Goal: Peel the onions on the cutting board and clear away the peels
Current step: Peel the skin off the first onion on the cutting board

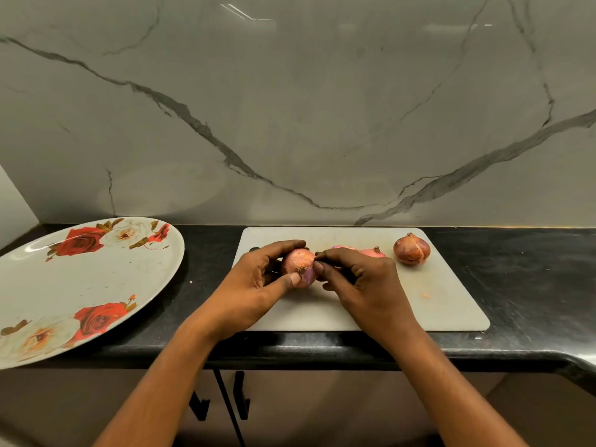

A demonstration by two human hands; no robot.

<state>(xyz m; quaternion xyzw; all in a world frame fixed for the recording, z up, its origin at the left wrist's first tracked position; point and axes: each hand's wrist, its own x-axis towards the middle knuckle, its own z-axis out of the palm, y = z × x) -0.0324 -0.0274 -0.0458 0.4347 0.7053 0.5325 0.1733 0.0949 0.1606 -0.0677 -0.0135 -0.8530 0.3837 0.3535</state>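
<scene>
Gripping an onion (pixel 298 266) between curled fingers and thumb, the left hand (pixel 248 295) holds it over the cutting board (pixel 451 304). The right hand (pixel 364 282) pinches its skin beside the left thumb.

Two bare forearms come in from the bottom edge, one from lower left, one from lower right, converging mid-frame. Left hand (pixel 250 290) has its palm turned inward, fingers curled over the top of an onion (pixel 298 264), thumb pressed on its near side. Right hand (pixel 364 282) is back-up with knuckles bent, thumb and index tips pinching at the onion's right side. Fingertips of both hands nearly meet.
</scene>
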